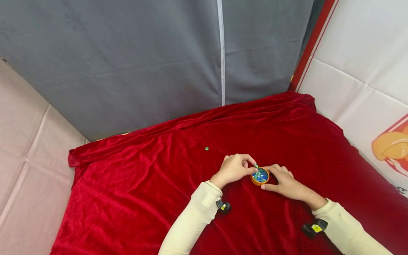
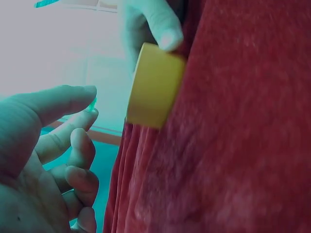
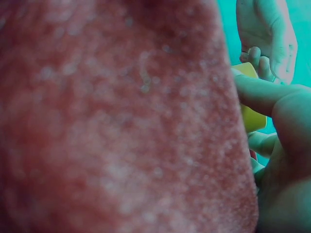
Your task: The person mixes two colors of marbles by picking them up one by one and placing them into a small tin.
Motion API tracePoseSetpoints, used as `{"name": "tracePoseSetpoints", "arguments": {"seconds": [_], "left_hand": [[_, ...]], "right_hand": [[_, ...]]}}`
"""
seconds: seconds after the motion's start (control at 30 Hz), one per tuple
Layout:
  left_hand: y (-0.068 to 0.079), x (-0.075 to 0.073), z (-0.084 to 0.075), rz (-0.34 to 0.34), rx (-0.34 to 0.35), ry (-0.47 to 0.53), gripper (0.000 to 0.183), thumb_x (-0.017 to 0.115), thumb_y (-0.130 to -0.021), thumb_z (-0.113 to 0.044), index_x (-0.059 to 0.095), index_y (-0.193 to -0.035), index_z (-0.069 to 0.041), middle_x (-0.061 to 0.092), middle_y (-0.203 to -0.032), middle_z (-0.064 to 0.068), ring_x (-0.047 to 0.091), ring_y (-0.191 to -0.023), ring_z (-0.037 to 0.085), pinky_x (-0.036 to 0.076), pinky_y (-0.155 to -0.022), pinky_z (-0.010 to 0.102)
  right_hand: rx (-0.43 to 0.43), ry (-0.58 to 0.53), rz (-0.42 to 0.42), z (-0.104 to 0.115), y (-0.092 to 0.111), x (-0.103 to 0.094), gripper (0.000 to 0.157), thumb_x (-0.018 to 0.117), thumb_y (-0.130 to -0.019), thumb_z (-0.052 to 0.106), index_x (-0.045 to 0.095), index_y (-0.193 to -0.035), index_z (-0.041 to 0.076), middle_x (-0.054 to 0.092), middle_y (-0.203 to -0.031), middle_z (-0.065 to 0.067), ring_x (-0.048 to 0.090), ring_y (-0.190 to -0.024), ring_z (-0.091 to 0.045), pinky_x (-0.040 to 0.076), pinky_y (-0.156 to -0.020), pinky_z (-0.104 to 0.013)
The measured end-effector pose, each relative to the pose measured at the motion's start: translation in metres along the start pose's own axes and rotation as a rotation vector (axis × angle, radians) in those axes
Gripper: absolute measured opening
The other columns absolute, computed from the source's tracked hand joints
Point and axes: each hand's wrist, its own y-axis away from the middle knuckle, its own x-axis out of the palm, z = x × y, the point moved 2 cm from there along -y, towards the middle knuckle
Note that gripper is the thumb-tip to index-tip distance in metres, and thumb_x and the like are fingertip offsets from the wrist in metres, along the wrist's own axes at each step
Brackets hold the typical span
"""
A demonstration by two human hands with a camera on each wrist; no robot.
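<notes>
A small round bowl (image 1: 253,180), orange-yellow outside, stands on the red cloth and holds several shiny blue and green glass-like pieces (image 1: 260,175). Over its left rim, my left hand (image 1: 235,167) pinches a small green piece (image 1: 256,165) between thumb and forefinger. That piece shows as a bright green bit (image 2: 92,104) in the left wrist view, its exact shape mostly hidden by the fingertips. From the right, my right hand (image 1: 285,182) holds the bowl, thumb on the near side and fingers on the far side. The bowl's plain yellow wall (image 2: 154,90) appears in the left wrist view.
One more small green piece (image 1: 207,148) lies on the cloth, beyond and left of the bowl. The wrinkled red velvet cloth (image 1: 134,198) covers the table. Grey curtain (image 1: 143,63) hangs behind, with pale panels at both sides.
</notes>
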Motion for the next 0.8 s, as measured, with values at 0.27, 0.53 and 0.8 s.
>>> {"name": "tracePoseSetpoints", "arguments": {"seconds": [0.27,0.53,0.8], "left_hand": [[-0.003,0.011,-0.009,0.033,0.036,-0.042,0.016,0.071,-0.078,-0.040,0.069,-0.089,-0.029,0.053,-0.059,-0.015,0.046,-0.057,-0.002,0.029,-0.071,0.021],[-0.003,0.016,-0.012,0.068,0.046,-0.036,0.029,0.071,-0.075,-0.045,0.069,-0.098,-0.028,0.054,-0.060,-0.019,0.049,-0.062,-0.005,0.029,-0.073,0.021],[-0.002,0.012,-0.010,0.054,0.040,-0.041,0.028,0.071,-0.075,-0.046,0.069,-0.097,-0.028,0.054,-0.060,-0.017,0.048,-0.059,-0.004,0.029,-0.073,0.021]], "right_hand": [[-0.003,0.003,0.014,-0.002,0.000,0.002,0.058,0.069,-0.077,0.044,0.051,-0.123,0.013,0.052,-0.111,-0.005,0.039,-0.095,-0.020,0.027,-0.075,-0.036],[-0.011,-0.016,0.023,-0.004,0.000,0.002,0.058,0.070,-0.077,0.042,0.051,-0.123,0.012,0.051,-0.109,-0.002,0.038,-0.092,-0.018,0.027,-0.076,-0.033],[-0.010,0.001,0.021,-0.005,0.000,0.003,0.058,0.069,-0.077,0.043,0.050,-0.123,0.013,0.051,-0.111,-0.003,0.039,-0.098,-0.020,0.028,-0.080,-0.040]]}}
